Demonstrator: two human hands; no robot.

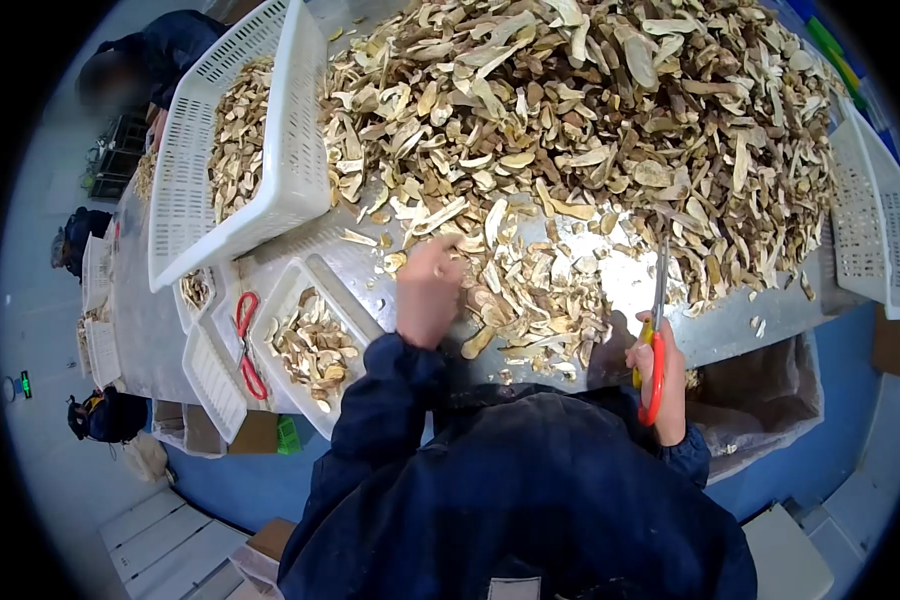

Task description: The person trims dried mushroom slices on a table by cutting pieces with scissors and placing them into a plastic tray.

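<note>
Red-handled scissors (655, 365) sit gripped in the right hand (662, 362), blades toward the heaped slices (570, 130). The left hand (431, 290) hovers at loose slices on the metal table (370, 290), fingers bent; I can't tell if it grasps any.

Prob. food-processing workshop: dried mushroom slices (570, 130), metal worktable (170, 340), crates (295, 130).

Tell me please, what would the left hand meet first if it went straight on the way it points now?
Probably the left hand would meet the pale slices just ahead, before the big pile; its height over them is unclear.
</note>
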